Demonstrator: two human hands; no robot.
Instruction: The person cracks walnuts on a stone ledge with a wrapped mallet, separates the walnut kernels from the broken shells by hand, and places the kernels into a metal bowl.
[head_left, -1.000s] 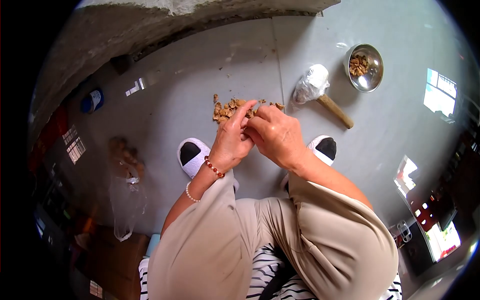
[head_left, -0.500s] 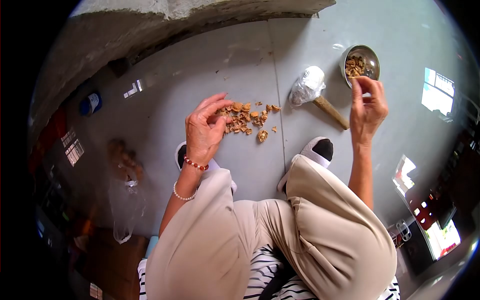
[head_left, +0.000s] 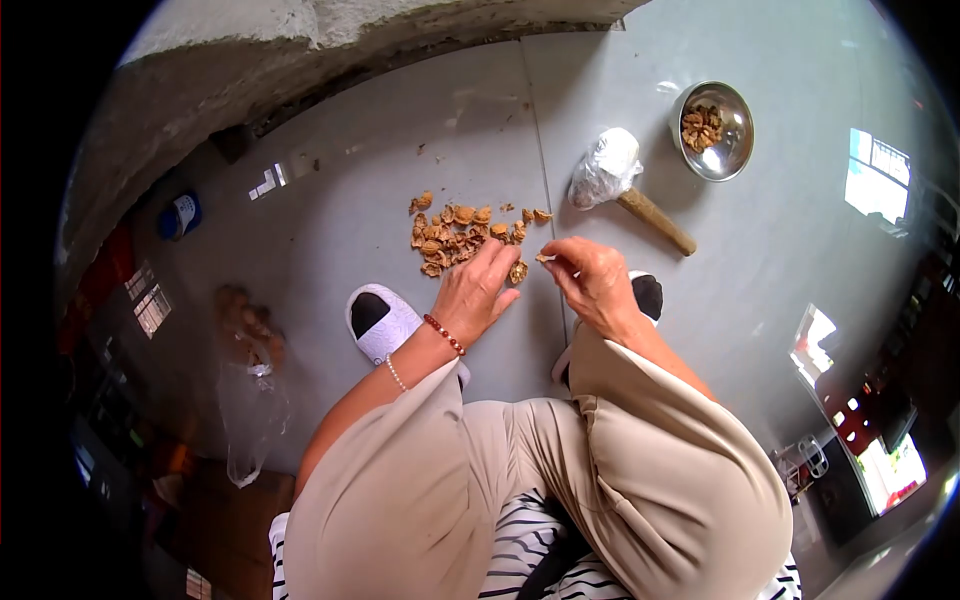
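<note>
Cracked walnut shells and pieces (head_left: 455, 232) lie in a loose pile on the grey floor. At the pile's lower right edge is my left hand (head_left: 478, 292), its thumb apart from the fingers and nothing visible in its grip. Just right of the pile, my right hand (head_left: 595, 283) pinches a small walnut piece (head_left: 545, 257) between thumb and fingertips. One broken walnut (head_left: 518, 271) sits beside my left fingertips. A metal bowl (head_left: 738, 150) at the upper right holds walnut kernels (head_left: 701, 127).
A hammer (head_left: 655, 220) with its head wrapped in clear plastic lies between pile and bowl. At the left are a plastic bag (head_left: 255, 400) with walnuts and a blue container (head_left: 181, 215). A rough stone block (head_left: 300, 60) spans the top left. My slippered feet flank the work area.
My right hand has come back from the bowl to beside the pile and now pinches a piece. My left hand has moved right and down, to the pile's lower right edge.
</note>
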